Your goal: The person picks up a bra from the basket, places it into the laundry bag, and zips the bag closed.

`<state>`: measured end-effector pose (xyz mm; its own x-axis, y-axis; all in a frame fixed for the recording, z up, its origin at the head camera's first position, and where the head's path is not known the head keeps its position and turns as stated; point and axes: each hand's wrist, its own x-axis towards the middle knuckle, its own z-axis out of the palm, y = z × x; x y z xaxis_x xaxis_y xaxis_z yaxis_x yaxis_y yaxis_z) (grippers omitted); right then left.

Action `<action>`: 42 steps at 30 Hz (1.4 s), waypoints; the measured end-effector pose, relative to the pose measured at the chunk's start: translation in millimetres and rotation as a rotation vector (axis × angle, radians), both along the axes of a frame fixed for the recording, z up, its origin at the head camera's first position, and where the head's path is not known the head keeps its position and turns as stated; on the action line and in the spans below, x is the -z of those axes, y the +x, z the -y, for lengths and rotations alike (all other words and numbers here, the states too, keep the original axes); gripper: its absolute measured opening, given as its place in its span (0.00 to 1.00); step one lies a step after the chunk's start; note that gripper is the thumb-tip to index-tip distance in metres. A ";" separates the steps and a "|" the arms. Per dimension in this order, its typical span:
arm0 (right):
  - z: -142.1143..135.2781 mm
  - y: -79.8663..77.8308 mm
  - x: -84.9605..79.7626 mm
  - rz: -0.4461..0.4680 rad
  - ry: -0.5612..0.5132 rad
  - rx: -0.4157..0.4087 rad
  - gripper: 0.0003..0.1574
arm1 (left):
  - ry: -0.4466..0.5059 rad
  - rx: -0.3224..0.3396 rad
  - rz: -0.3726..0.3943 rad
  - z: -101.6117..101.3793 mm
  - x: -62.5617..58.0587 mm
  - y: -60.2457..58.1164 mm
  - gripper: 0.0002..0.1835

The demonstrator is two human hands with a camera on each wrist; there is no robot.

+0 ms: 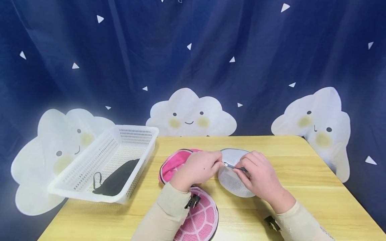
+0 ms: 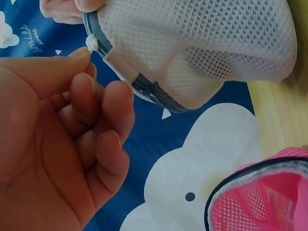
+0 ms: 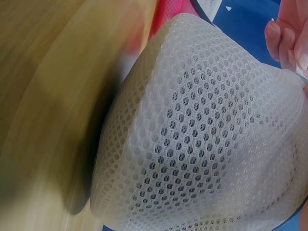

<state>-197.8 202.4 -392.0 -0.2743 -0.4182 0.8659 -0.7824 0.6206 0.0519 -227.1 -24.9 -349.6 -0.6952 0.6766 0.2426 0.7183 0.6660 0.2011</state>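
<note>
A white mesh laundry bag [image 1: 236, 184] with a grey zipper [image 2: 100, 33] is between my two hands. My left hand [image 1: 202, 168] pinches the small white zipper pull [image 2: 91, 42] between thumb and forefinger, its other fingers curled. On the other side, my right hand [image 1: 261, 174] pinches the bag's zippered edge. The mesh body [image 3: 202, 130] bulges out over the table in the right wrist view. Beside my left hand lies a pink mesh bag [image 1: 175, 164] with a dark-edged rim. Under the left forearm is a round pink mesh bag [image 1: 201, 214] with pale lines, partly hidden by the sleeve.
A white perforated plastic basket [image 1: 150, 147] stands on the left of the wooden table [image 1: 313, 190]. Inside it lies a black fabric item [image 1: 120, 179] with a thin loop. Behind the table hangs a dark blue curtain [image 1: 256, 77] with clouds.
</note>
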 end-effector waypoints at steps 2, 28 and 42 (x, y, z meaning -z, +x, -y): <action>-0.8 0.0 0.0 0.004 -0.001 -0.005 0.19 | 0.006 -0.007 0.007 0.4 0.6 -1.0 0.10; 2.3 2.8 3.6 0.046 0.059 -0.049 0.16 | -0.038 -0.027 0.193 8.9 11.4 -9.2 0.08; -13.8 5.7 -5.5 0.316 -0.132 -0.007 0.08 | -0.053 -0.018 0.260 11.6 12.7 -11.2 0.10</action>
<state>-192.1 216.2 -386.5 -0.5351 -0.3109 0.7855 -0.7511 0.6006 -0.2740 -238.3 -36.5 -362.3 -0.7419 0.6702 0.0186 0.6346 0.6929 0.3422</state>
